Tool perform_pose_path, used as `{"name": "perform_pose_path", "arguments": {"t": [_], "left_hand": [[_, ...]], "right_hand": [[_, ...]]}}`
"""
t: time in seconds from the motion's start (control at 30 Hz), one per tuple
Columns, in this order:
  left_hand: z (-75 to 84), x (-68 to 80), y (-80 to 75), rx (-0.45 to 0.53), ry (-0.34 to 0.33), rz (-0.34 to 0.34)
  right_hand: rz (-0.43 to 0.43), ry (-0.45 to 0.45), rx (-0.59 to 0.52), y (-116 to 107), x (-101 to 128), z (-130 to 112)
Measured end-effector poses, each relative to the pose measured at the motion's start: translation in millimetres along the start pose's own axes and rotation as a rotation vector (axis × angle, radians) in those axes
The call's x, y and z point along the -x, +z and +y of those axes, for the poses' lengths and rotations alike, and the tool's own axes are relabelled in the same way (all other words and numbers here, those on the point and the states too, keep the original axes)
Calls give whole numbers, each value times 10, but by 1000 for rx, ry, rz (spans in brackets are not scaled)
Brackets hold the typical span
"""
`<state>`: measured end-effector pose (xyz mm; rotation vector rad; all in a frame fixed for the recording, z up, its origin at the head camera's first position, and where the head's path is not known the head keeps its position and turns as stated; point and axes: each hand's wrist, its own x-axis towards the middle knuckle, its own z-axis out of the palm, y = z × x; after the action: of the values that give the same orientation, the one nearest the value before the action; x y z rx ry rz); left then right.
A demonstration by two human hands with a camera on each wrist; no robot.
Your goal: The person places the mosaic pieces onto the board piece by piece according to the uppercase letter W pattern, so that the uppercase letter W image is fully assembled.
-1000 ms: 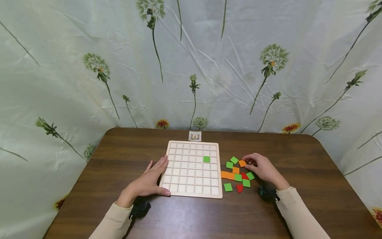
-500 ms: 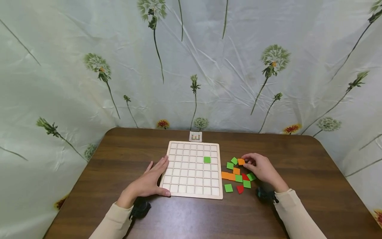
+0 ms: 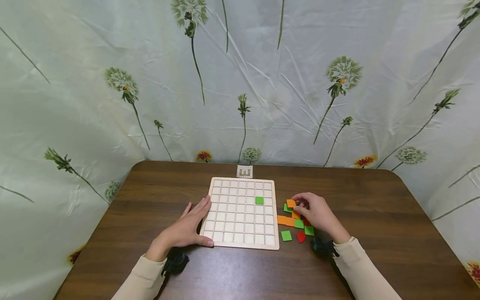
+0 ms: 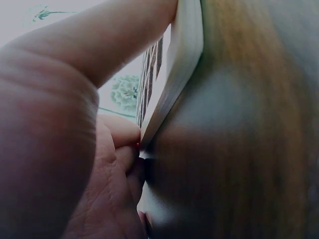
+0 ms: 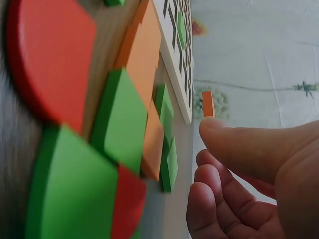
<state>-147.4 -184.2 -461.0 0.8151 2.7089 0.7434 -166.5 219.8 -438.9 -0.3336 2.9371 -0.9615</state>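
Observation:
My right hand (image 3: 316,214) pinches an orange square tile (image 3: 291,203) between thumb and fingertips, over the loose tiles beside the board. In the right wrist view that orange tile (image 5: 208,103) stands clear of the pile, showing its narrow side. The pale wooden grid board (image 3: 276,216) lies flat at the table's middle, with one green tile (image 3: 259,200) in a cell toward its upper right. My left hand (image 3: 185,227) rests against the board's left edge, fingers spread along it and thumb at the near left corner. The left wrist view shows the board's edge (image 4: 182,64) against this hand.
Loose green tiles (image 3: 286,236), orange tiles (image 3: 286,220) and red curved-edge pieces (image 3: 301,237) lie right of the board, some partly hidden by my right hand. A small card with a printed grid pattern (image 3: 245,171) lies behind the board. A flowered curtain (image 3: 225,104) hangs behind the table.
My right hand has lifted the orange tile from the far side of the pile and carried it left toward the board. My left hand and the board have stayed put.

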Motion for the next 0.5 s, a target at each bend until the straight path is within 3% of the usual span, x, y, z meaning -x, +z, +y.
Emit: {"name": "perform_pose_path", "arguments": {"t": [0.5], "left_hand": [[33, 9, -18, 0, 11, 12]], "right_hand": [[4, -58, -54, 181, -66, -229]]}}
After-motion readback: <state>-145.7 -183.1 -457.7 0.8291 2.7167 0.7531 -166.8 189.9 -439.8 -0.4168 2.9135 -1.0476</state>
